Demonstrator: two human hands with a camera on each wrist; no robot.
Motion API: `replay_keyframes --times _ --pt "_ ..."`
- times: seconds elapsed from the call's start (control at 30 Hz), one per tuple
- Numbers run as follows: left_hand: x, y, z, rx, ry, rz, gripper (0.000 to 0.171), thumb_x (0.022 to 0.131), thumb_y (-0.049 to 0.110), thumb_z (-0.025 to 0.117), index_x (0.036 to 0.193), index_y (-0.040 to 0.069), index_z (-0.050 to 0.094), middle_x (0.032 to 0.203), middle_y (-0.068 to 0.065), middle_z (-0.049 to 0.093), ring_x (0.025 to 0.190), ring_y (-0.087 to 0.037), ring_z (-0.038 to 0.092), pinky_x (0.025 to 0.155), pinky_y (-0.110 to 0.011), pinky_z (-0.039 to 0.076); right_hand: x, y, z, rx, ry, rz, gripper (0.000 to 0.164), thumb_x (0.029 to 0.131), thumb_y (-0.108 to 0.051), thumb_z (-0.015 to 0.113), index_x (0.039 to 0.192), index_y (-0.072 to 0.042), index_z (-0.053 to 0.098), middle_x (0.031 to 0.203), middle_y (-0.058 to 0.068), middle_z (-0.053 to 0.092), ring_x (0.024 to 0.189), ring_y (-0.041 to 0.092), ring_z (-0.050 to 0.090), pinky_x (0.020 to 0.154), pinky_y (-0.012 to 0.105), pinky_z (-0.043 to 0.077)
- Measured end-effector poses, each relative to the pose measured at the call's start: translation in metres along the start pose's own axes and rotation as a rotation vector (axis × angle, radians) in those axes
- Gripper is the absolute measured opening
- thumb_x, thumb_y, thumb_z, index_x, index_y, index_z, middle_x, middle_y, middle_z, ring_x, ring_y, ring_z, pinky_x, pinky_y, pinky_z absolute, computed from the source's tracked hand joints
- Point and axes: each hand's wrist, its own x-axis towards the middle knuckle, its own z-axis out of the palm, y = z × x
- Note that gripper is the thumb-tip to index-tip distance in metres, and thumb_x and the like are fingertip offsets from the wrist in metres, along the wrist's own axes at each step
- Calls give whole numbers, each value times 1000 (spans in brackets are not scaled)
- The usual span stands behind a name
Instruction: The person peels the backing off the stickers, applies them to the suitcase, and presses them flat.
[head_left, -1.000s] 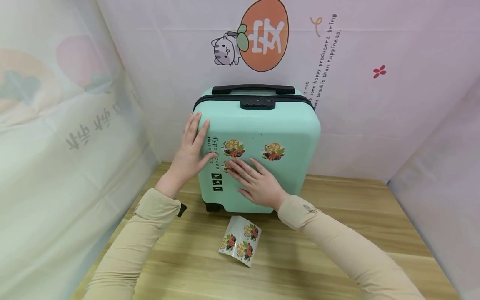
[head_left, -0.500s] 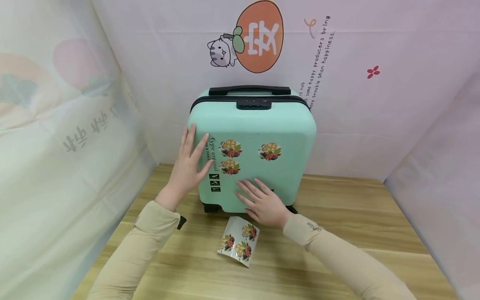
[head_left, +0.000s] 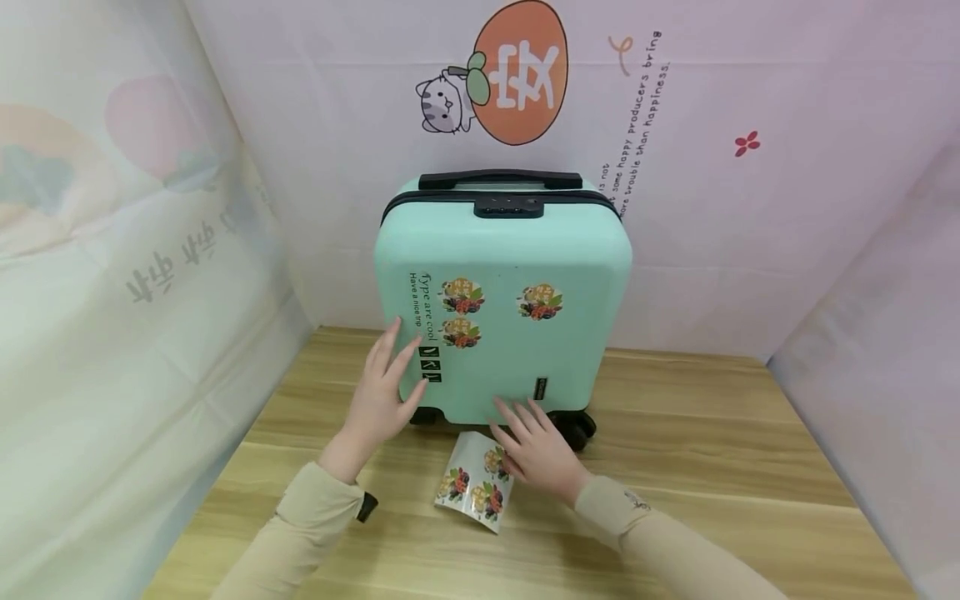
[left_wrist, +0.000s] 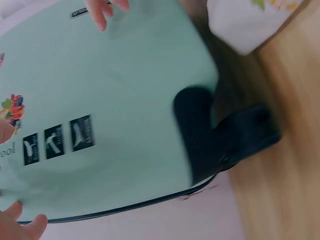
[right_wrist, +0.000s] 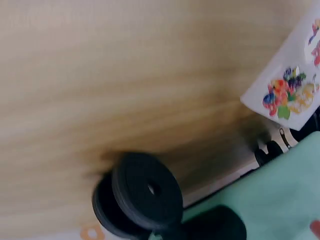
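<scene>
A mint-green suitcase stands upright on the wooden table. Two fruit stickers, an upper one and a lower one, are on its left side, and another fruit sticker is farther right. My left hand is spread at the suitcase's lower left edge; contact is unclear. Low before the case front, my right hand has its fingers extended and holds nothing. It partly overlaps the sticker sheet, which lies slightly bent on the table and bears several fruit stickers. In the left wrist view, right-hand fingertips show at the top.
Black wheels stick out under the suitcase. Printed lettering and dark pictogram labels run down its left side. A white printed cloth hangs behind, with more cloth at both sides of the table.
My right hand has come off the lower left sticker, uncovering it, and moved down toward the sheet. My left hand has slid down along the suitcase's left edge.
</scene>
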Motion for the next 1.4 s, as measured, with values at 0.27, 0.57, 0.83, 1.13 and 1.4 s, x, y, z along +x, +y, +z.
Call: replay_keyframes --times 0.27,0.57,0.83,1.13,1.4 --pt "-38 7 18 -86 -40 -106 55 80 7 71 129 -4 50 149 -27 28 127 -51 38 97 -63 39 -16 -23 9 143 -131 128 46 89 -36 63 130 -15 55 144 14 42 120 28 51 103 49 40" --pt "-75 24 44 -168 -181 -310 51 81 10 71 128 -2 53 148 -27 30 127 -49 39 100 -60 38 -18 -43 7 304 -369 208 52 95 -44 52 140 -19 47 151 13 34 129 31 44 108 52 34" --pt "-98 32 58 -338 -465 -597 64 85 17 69 139 -2 41 150 -31 21 130 -55 31 100 -66 32 -15 -52 15 326 -429 213 54 94 -48 52 141 -22 45 148 11 39 130 30 45 107 52 35" --pt "-121 35 67 -439 -532 -621 66 82 8 69 136 -13 37 133 -35 43 120 -48 48 99 -56 40 -18 -59 25 305 -475 216 53 91 -50 55 135 -21 52 138 12 49 124 28 50 100 49 43" --pt "-128 32 73 -595 -505 -737 62 75 -10 66 131 -17 40 119 -35 54 106 -44 58 85 -39 54 -10 -64 21 290 -595 261 51 91 -48 55 133 -20 54 136 13 51 122 28 52 96 42 48"
